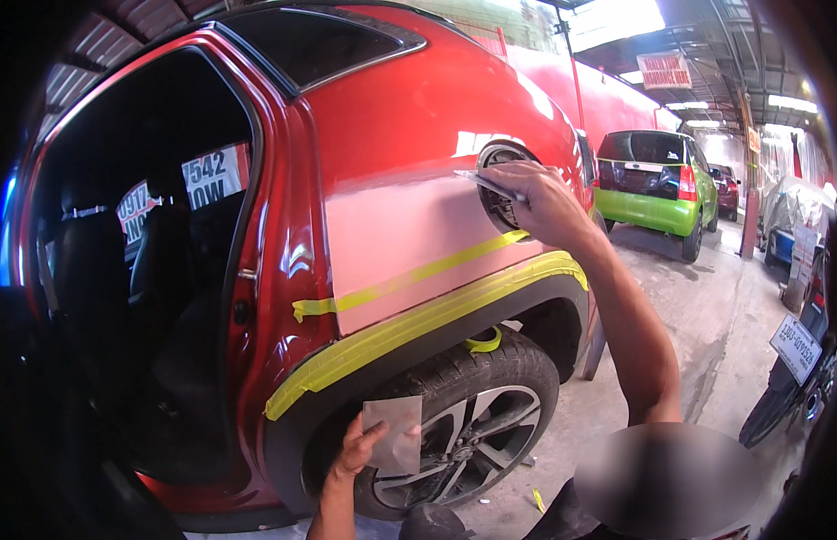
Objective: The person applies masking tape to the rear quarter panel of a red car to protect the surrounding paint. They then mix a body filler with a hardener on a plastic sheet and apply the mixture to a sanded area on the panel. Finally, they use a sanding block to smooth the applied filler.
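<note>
A red car's rear quarter panel carries a flat area of pale pink filler beneath its red paint. My right hand is closed on a thin putty spreader, whose blade reaches to the pink area's upper edge, in front of the round fuel-filler opening. Low by the wheel, my left hand grips a greyish rectangular plate with its thumb on the face. One yellow tape strip crosses the pink area, and more yellow tape follows the wheel arch.
A yellow tape roll rests on top of the tyre. The rear door opening gapes at left. A green car stands farther back, and a motorcycle is at the right edge. A blurred oval covers the lower right.
</note>
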The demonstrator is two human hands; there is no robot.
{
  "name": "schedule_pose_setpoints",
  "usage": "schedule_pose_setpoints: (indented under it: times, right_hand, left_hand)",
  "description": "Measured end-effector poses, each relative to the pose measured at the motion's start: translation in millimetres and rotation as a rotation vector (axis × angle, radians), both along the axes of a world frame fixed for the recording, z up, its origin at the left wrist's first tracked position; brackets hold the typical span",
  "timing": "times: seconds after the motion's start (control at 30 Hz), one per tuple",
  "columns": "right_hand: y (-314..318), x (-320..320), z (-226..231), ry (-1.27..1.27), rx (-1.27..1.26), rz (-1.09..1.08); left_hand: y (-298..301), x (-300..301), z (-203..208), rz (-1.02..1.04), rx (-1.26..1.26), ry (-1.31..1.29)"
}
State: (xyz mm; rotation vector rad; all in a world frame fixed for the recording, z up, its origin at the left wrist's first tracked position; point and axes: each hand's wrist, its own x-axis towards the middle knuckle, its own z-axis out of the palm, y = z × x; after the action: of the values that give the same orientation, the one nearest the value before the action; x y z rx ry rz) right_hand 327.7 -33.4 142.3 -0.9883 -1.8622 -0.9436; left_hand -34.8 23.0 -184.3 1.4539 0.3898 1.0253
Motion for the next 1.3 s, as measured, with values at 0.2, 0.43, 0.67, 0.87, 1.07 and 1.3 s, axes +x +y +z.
schedule_pose_setpoints:
  times: [0.2,0.43,0.67,0.87,1.07,1.3]
  right_hand:
    - [12,-18,-2,-0.108,0.043,-0.141]
    - [21,-33,-30,-0.076,0.075,-0.201]
    - [12,-34,-47,-0.075,0.061,-0.167]
    - [-3,-24,-32,-0.042,0.081,-0.083]
    - [16,-24,7,-0.120,-0.022,-0.094]
    - [6,-35,-51,-0.125,0.058,-0.168]
  left_hand:
    - [7,-1,-7,-0.009,0.031,-0.017]
    - [0,-2,-1,0.018,0.007,-0.005]
    - [11,-2,-12,-0.010,0.019,-0.006]
    - [5,-1,-7,0.021,0.057,-0.034]
    - [14,0,-19,0.076,0.036,0.008]
    - [-1,1,0,0.103,0.060,0.052]
